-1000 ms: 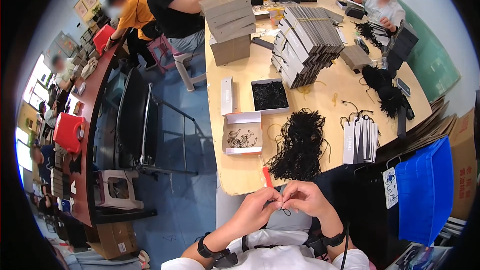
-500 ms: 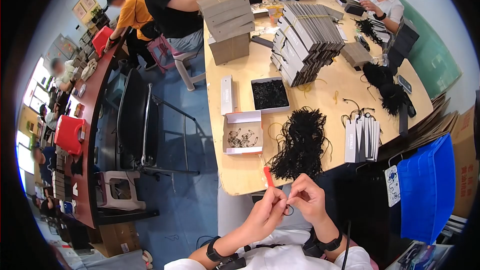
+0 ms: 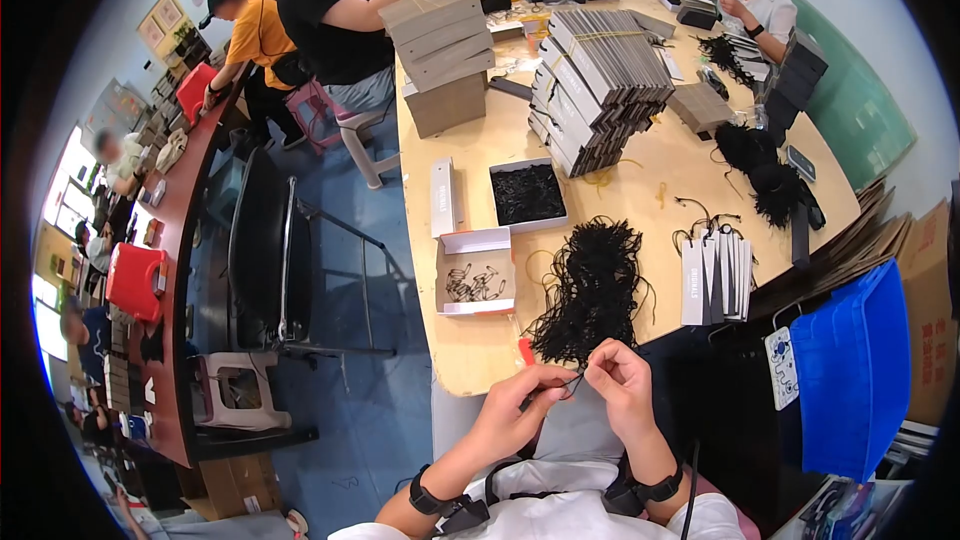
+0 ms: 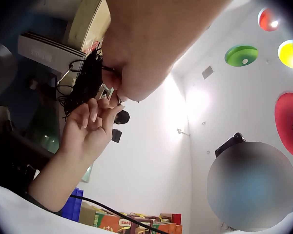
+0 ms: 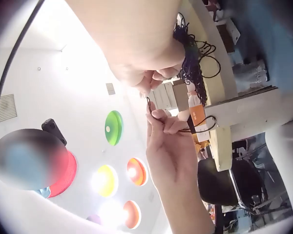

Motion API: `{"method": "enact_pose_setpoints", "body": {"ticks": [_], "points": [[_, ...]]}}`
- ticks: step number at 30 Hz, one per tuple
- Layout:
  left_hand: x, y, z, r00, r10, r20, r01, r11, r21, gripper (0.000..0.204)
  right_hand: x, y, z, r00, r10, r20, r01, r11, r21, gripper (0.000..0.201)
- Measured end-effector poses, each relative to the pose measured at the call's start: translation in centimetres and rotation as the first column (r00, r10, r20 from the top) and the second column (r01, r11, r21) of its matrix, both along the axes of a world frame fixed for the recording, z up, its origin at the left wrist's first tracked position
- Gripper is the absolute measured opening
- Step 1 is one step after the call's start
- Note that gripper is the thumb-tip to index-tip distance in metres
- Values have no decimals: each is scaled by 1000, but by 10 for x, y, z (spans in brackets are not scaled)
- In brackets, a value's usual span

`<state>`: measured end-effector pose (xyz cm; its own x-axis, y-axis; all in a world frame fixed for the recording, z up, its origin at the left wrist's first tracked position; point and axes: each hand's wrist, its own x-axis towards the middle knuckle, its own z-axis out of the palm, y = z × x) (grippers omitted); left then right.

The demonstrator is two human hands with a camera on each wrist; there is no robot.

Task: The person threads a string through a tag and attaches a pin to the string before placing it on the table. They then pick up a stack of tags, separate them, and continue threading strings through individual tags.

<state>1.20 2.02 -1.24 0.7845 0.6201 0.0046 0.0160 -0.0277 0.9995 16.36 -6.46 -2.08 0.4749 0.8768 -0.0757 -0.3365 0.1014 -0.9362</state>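
A thin black cord [image 5: 200, 131] with a loop is pinched between the thumb and fingers of my left hand [image 3: 515, 410]. In the right wrist view, one loop hangs out behind that hand and a short bight stands up past its fingertips. My right hand [image 3: 622, 392] is close beside it, thumb and forefinger pinched together at the cord's upper end. Both hands are over the lap, just off the table's near edge. A tangled pile of black cords [image 3: 590, 285] lies in front of them on the table [image 3: 465, 360].
Left of the pile stand an open box of small wire pins [image 3: 475, 285] and a box of black bits [image 3: 528, 193]. Corded grey tags [image 3: 715, 275] lie to the right. Bundled tags [image 3: 600, 90] are stacked behind. A blue bin [image 3: 850, 380] stands at the right.
The hands have drawn slightly apart, with cord now showing between them. The right hand has risen a little. The head view has shifted slightly.
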Motion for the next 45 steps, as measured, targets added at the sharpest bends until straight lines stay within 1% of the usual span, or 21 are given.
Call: {"method": "enact_pose_setpoints", "body": {"ticks": [2,4,5,8,10,11,13,14,16,19,20,22,25,32,35,37,39,40,43,44,45], "points": [[-2,-2,2,1000,-6,19,6,1000,-15,23,2,-3,-5,1000,12,-6,-12,1000,-4,11],[-8,-3,6,989,-69,-132,75,996,38,26,1,-8,-10,1000,24,-14,-24,1000,-12,11],[-9,-4,8,989,-70,-133,75,997,35,26,1,-10,-12,998,45,-39,-46,999,-24,10],[-12,-5,9,978,-105,-178,135,977,167,26,-3,-16,-17,994,66,-92,-72,996,-60,10],[-15,-8,2,986,-71,-151,122,925,359,26,-6,-21,-20,991,64,-118,-74,994,-83,10],[-17,-11,-2,986,-72,-151,123,925,358,26,-7,-24,-23,991,89,-104,-96,994,-60,10],[-24,-21,-10,997,19,-81,-9,992,127,21,-9,-30,-24,989,112,-92,-116,993,-38,9],[-27,-26,-11,996,18,-82,-8,992,126,21,-10,-33,-24,982,160,-102,-164,986,-26,9],[-32,-34,-12,995,42,-92,-44,999,-16,14,-11,-38,-25,971,208,-115,-211,977,-15,9],[-38,-44,-25,994,106,-36,-107,993,-54,9,-12,-44,-29,948,292,-124,-295,956,-4,9],[-40,-45,-26,993,108,-39,-110,993,-52,9,-13,-45,-30,945,298,-133,-302,953,-18,9],[-43,-45,-27,989,94,-113,-83,992,100,6,-16,-47,-37,942,303,-143,-310,950,-29,9],[-42,-45,-27,993,76,-89,-54,971,232,3,-20,-52,-45,946,285,-156,-296,954,-55,9],[-49,-67,-59,998,-38,-57,46,987,151,3,-22,-65,-54,911,360,-201,-383,919,-91,9],[-42,-70,-57,996,-71,45,70,997,28,4,-17,-71,-57,902,372,-221,-394,916,-69,10],[-32,-68,-48,983,-156,94,142,979,144,4,-14,-73,-57,896,381,-227,-401,915,-49,10],[-19,-67,-46,973,-172,152,141,971,195,4,-12,-74,-54,921,353,-163,-338,934,112,10],[-14,-67,-45,959,-192,209,138,960,245,4,-10,-75,-53,922,352,-163,-337,935,112,10],[-14,-64,-38,982,-116,148,61,940,336,2,-7,-74,-52,935,330,-130,-304,934,187,10],[-15,-59,-37,982,-118,147,62,939,337,2,-8,-71,-53,944,309,-115,-292,946,143,10],[-16,-52,-35,988,-25,152,-22,952,304,1,-10,-68,-53,952,289,-99,-280,955,99,10]]}}
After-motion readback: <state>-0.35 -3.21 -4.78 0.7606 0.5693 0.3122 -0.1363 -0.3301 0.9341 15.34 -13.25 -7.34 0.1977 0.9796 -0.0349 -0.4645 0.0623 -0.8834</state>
